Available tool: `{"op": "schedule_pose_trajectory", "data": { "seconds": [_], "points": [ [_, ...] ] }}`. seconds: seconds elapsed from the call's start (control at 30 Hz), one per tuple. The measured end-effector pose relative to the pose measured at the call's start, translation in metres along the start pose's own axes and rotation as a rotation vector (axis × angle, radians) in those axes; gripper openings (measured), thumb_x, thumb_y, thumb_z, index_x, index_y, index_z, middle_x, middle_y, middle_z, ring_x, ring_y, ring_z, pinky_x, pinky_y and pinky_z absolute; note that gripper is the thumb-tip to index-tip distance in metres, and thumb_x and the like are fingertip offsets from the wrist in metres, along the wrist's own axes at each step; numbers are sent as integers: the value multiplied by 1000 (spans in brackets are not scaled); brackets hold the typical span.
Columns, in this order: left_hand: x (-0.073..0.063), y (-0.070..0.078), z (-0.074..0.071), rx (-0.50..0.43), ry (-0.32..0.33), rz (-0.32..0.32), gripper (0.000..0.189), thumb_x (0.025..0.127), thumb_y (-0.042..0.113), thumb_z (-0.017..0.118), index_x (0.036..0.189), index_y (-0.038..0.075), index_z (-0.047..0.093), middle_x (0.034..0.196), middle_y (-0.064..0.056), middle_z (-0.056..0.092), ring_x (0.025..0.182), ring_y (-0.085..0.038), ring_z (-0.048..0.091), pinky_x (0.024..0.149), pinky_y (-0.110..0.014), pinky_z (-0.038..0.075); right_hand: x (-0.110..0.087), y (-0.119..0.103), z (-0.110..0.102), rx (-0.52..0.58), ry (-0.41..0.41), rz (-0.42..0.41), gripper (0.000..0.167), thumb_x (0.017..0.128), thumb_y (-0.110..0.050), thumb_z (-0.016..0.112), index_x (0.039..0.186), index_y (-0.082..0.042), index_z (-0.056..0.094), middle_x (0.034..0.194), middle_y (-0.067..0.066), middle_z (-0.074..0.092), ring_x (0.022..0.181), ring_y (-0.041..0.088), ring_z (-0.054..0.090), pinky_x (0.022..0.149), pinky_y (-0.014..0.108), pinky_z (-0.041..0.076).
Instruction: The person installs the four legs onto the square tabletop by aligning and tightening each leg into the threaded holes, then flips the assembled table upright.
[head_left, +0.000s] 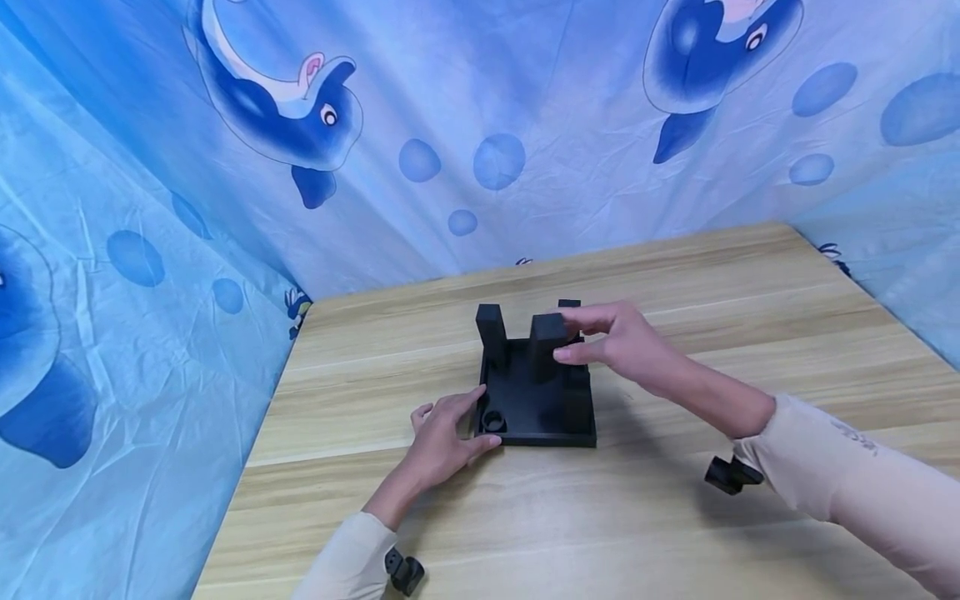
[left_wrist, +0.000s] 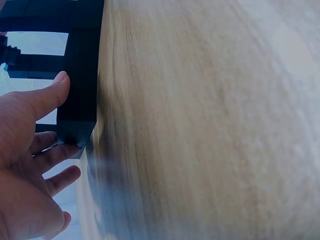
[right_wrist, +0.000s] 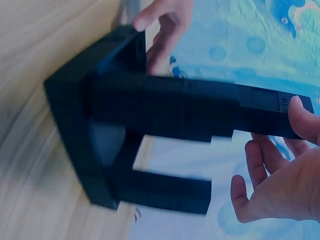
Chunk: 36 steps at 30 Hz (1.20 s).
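A shallow black square base (head_left: 528,412) with raised edges lies on the table. My left hand (head_left: 442,442) holds its near left corner, the thumb on the front wall and the fingers along the left side. Beside that hand a small black ring (head_left: 493,421) shows inside the corner. My right hand (head_left: 611,342) pinches the upper end of a black rectangular post (head_left: 548,337) between thumb and fingers, upright over the base. Other black posts (head_left: 491,329) stand at the base's other corners. In the right wrist view, the held post's (right_wrist: 265,100) lower end is hidden behind a nearer post.
The wood-grain table (head_left: 360,358) extends around the base. Blue curtains (head_left: 450,100) with dolphins and bubbles hang behind it and at both sides. A small black device (head_left: 731,475) sits at the right wrist, another (head_left: 405,572) at the left.
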<state>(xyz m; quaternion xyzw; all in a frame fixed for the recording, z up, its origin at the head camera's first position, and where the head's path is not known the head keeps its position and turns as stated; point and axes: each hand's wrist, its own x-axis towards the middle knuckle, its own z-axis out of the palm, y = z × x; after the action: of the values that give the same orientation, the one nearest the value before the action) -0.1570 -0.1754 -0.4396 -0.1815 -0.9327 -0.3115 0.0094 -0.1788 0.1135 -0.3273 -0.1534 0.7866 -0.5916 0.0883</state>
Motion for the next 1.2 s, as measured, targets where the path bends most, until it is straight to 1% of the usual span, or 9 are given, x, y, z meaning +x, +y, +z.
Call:
{"op": "schedule_pose_trajectory", "data": {
  "seconds": [0.2,0.4,0.5,0.63,0.7,0.8,0.93,1.07,1.2],
  "points": [
    [2,-1,0,13,-6,-15,73,78,38,80,141,17,50,135,-2,57,126,-20,47,100,-51,12,5,-8,28,20,-41,-49,49,82,-14,76,129,-13,63,100,6,69,100,23,59,88,40,46],
    [3,-3,1,18,-13,-15,72,79,39,79,141,17,50,135,-2,57,126,-20,47,100,-52,11,8,-13,52,40,-84,-63,50,83,-12,76,131,-12,61,105,4,71,99,19,62,90,39,48],
    [4,-4,1,16,-16,-4,69,79,39,79,140,22,51,135,4,57,127,-18,46,100,-52,12,9,-13,60,52,-81,-54,49,82,-10,76,130,-12,62,105,4,71,99,18,62,90,40,48],
    [5,-4,1,9,-7,4,59,77,38,80,132,35,57,129,16,59,124,-13,47,100,-51,12,10,-12,71,61,-74,-36,47,81,-7,76,127,-13,65,103,3,71,97,17,63,89,39,49],
    [5,-4,1,5,3,7,55,76,37,82,126,37,60,125,19,60,122,-12,48,100,-51,12,11,-12,77,56,-70,-29,47,81,-7,77,126,-14,66,103,2,71,97,17,63,89,39,48],
    [5,-4,0,4,13,9,50,76,36,82,121,37,62,122,20,61,121,-13,49,100,-53,13,11,-11,84,55,-61,-13,47,81,-7,77,126,-15,66,104,1,71,100,17,62,89,39,48],
    [5,-4,1,2,16,12,49,75,35,82,120,35,62,121,17,63,121,-16,50,100,-54,13,11,-7,93,54,-37,8,47,80,-6,77,126,-14,66,105,0,71,113,18,58,93,41,47],
    [4,-4,1,1,8,6,49,76,35,82,121,34,63,122,17,63,121,-16,50,100,-54,12,9,-2,101,22,15,31,49,80,-5,77,126,-14,65,112,2,70,125,21,50,99,44,43],
    [4,-4,1,6,6,3,51,76,36,82,123,33,63,124,17,62,122,-15,49,100,-53,12,9,4,107,-13,64,48,50,79,-5,77,127,-16,65,119,2,67,129,21,47,101,44,41]
  ]
}}
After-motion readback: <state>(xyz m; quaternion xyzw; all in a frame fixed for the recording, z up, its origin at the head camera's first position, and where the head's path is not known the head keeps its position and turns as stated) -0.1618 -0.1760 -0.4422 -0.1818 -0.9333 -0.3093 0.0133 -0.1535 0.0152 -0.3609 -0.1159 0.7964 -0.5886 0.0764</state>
